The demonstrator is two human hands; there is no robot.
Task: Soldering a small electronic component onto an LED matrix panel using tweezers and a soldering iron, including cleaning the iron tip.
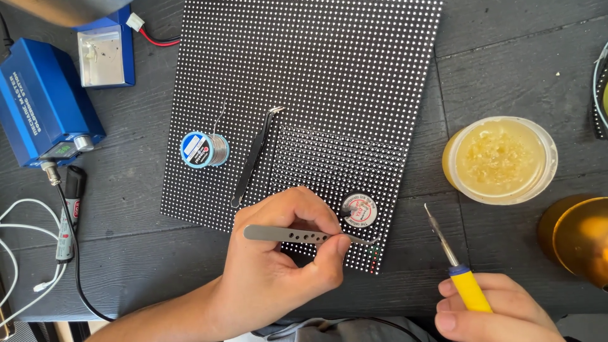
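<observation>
My left hand (285,259) grips grey metal tweezers (282,234) with several holes in the handle. Their curved tip touches the lower right corner of a black LED matrix panel (329,76), where a few red and green dots glow. My right hand (491,313) holds a soldering iron (459,269) with a yellow grip, its thin metal tip pointing up-left, just off the panel's right edge. On the panel lie a second black pair of tweezers (253,158), a spool of solder wire (204,150) and a small round tin (359,210).
A blue soldering station (38,101) and a blue tray (104,54) sit at the upper left, with black and white cables (38,253) below. An open jar of yellowish flux (500,158) stands at the right, an amber round object (579,237) beside it.
</observation>
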